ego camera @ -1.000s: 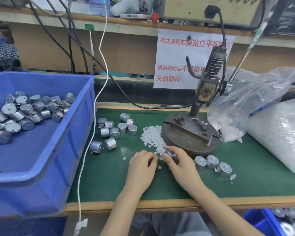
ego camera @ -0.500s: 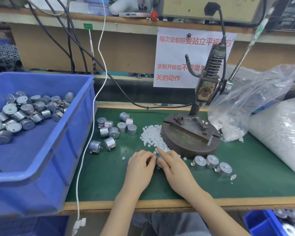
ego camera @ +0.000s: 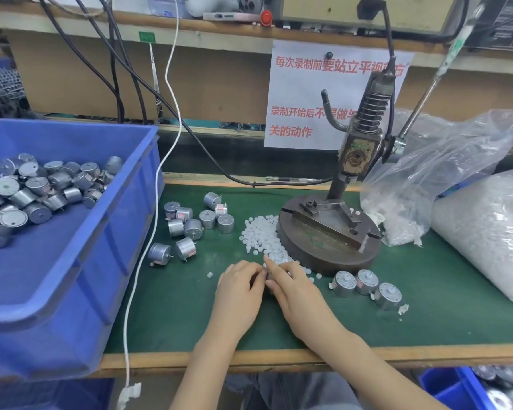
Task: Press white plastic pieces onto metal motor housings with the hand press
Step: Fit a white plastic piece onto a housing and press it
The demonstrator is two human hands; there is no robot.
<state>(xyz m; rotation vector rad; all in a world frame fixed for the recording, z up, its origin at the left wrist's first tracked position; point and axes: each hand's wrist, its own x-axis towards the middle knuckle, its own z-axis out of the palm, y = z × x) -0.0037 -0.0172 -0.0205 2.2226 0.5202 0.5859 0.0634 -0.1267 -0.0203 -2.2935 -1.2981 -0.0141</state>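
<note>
We see both hands meeting low on the green mat (ego camera: 427,306), just in front of the hand press (ego camera: 329,232). The left hand (ego camera: 240,288) has its fingers curled inward, tips pressed against a small grey motor housing (ego camera: 268,274). The right hand (ego camera: 296,294) closes on the same housing from the other side, with its index finger (ego camera: 271,263) stretched forward over the top and the other fingers tucked under. Only a sliver of the metal shows between the two sets of fingertips. We cannot tell whether a white piece is pinched there too.

The heap of white plastic pieces (ego camera: 261,235) lies just beyond the fingertips, against the left edge of the press's round base, and a few strays are scattered beside the hands. Three more housings (ego camera: 365,284) sit in a row to the right of the right hand, near the base. A loose cluster of housings (ego camera: 196,223) lies to the left of the heap. Further left, the blue bin (ego camera: 71,261) holds many more. Clear bags (ego camera: 480,220) of white pieces rest at the right.
</note>
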